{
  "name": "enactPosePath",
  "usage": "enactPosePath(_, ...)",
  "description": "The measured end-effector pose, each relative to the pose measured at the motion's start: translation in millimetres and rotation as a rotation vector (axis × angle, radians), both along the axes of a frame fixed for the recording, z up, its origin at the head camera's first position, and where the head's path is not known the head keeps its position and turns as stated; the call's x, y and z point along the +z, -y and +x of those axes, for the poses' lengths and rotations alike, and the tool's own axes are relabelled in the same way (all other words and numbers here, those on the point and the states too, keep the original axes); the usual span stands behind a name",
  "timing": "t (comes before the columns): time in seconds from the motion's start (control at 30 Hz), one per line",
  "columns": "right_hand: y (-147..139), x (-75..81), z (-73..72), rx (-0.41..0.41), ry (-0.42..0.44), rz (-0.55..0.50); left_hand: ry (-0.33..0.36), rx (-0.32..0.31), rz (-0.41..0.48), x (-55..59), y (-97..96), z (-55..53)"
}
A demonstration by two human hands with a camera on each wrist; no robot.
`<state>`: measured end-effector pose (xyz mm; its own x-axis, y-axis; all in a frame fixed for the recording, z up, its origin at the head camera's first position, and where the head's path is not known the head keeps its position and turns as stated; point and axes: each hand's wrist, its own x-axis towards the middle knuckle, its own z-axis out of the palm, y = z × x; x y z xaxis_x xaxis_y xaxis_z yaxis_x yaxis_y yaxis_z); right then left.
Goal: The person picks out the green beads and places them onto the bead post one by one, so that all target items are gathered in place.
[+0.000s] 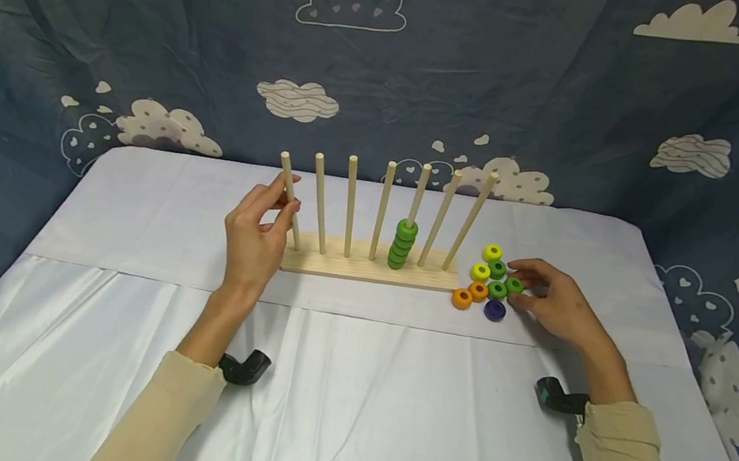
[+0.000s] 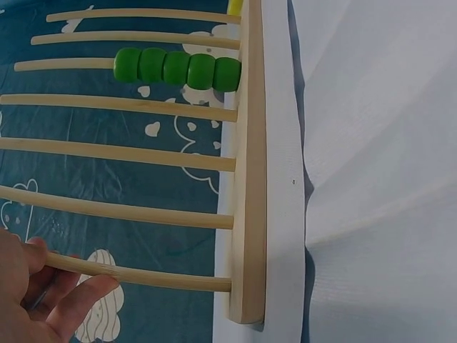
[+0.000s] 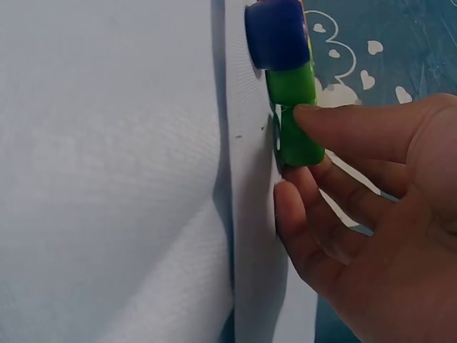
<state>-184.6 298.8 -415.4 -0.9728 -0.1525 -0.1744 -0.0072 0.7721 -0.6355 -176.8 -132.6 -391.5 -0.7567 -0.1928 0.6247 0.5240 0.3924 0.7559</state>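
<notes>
A wooden peg rack stands on the table with several upright pegs. Several green beads are stacked on one peg right of its middle. My left hand grips the leftmost peg between thumb and fingers. At the rack's right end lies a group of loose beads: yellow beads, orange beads, green beads and a dark blue bead. My right hand pinches the outermost green bead, which still sits among the others. Its fingertips are partly hidden behind that bead in the right wrist view.
A white cloth covers the table, with a fold line across it in front of the rack. Behind hangs a dark blue curtain with a cloud pattern. Black wrist devices are strapped near both sleeves.
</notes>
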Motion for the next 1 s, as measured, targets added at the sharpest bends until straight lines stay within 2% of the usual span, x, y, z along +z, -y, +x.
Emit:
enactPosePath(0.27,-0.5,4.8,2.7,-0.043,-0.04,-0.024,0.01,-0.005,0.002,0.4,-0.3,0.3)
enactPosePath(0.47,3.1,10.1,4.6,-0.091,-0.116,-0.039,0.014,-0.002,0.003,0.6,-0.5,0.3)
enactPosePath(0.73,9.9,19.9,6.8,-0.11,-0.251,-0.087,0.014,-0.002,0.017,-0.5,-0.1,0.4)
enactPosePath(1.0,17.4,29.9,9.7,-0.127,-0.312,-0.145,0.017,0.0,-0.002,-0.7,0.1,1.1)
